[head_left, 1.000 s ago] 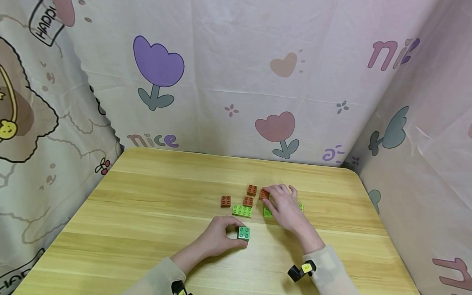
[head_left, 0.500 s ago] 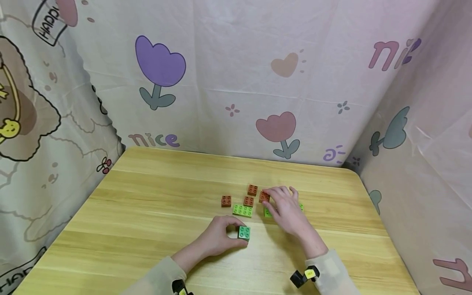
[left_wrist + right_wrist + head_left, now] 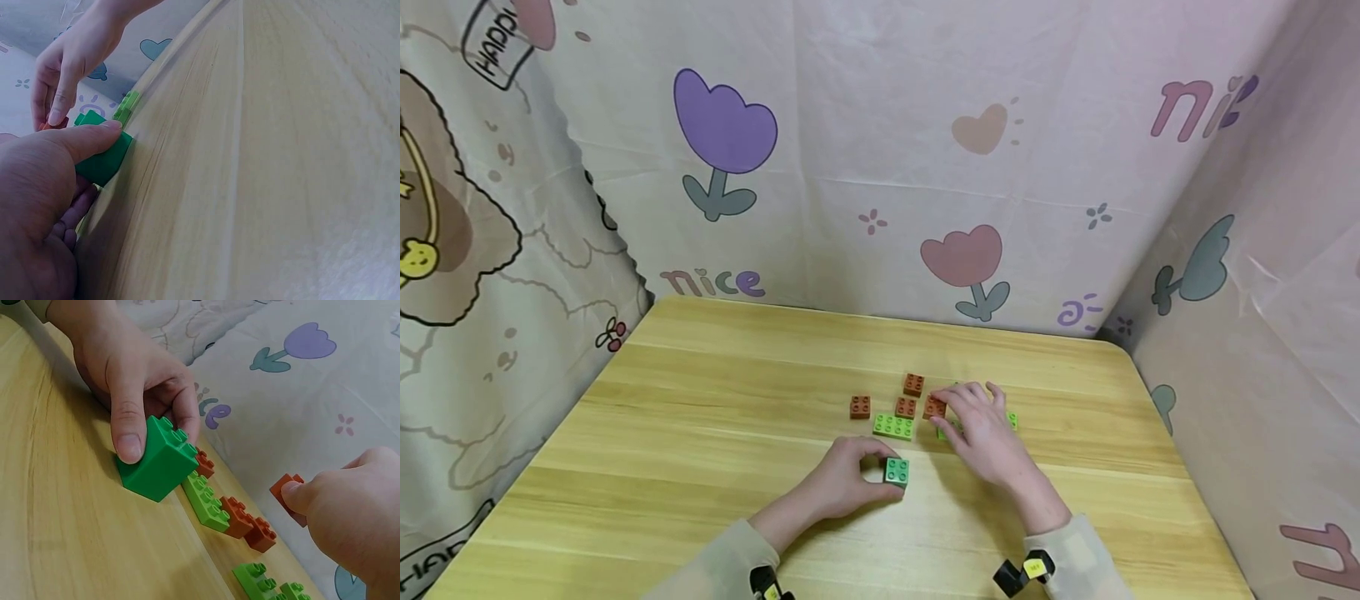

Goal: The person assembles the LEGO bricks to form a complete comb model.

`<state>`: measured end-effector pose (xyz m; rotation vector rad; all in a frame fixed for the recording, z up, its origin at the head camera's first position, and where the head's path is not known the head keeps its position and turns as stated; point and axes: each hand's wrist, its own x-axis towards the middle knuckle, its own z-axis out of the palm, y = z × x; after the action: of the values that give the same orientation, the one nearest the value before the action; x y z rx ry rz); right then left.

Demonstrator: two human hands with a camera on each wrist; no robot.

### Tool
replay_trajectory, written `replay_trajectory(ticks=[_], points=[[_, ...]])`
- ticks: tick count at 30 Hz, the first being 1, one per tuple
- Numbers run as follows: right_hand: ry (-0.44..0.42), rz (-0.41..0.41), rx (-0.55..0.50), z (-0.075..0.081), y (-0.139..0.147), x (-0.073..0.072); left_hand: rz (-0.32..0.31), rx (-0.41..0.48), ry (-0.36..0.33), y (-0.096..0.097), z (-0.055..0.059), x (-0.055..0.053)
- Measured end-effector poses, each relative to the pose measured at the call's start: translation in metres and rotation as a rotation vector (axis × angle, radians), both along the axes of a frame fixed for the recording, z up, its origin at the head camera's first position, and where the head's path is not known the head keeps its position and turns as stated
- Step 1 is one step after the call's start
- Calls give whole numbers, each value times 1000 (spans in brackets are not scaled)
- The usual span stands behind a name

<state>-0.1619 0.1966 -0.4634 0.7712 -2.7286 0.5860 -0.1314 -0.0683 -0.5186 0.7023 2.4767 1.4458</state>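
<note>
Head view: the left hand has its thumb and fingers parted only by the width of a square, dark-green plastic brick with 4 studs, which it pinches at the fingertips. Farther off to the right, the right hand holds a small orange-brown plastic brick at its fingertips, on the side toward the left hand. Between the 2 hands, just beyond the green brick, lies an oblong lime-green plastic brick with 8 studs; 3 loose orange-brown bricks sit around its far side on the pale wood-grain table. More lime-green bricks show partly beneath the right hand.

Left wrist view: the left thumb lies along the green brick; behind it, the right thumb reaches down to its orange-brown brick, mostly hidden.

Right wrist view: the right thumb presses its brick, seen against the flower-printed cloth; the opposing fingers are hidden.
</note>
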Motion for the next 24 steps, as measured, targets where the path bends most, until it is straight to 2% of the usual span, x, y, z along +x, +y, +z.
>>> replay_trajectory(ticks=[17, 24], points=[[-5, 33, -22, -2, -5, 10, -8, 16, 23, 0, 2, 1], [-30, 57, -68, -4, -7, 15, -7, 16, 11, 0, 3, 1]])
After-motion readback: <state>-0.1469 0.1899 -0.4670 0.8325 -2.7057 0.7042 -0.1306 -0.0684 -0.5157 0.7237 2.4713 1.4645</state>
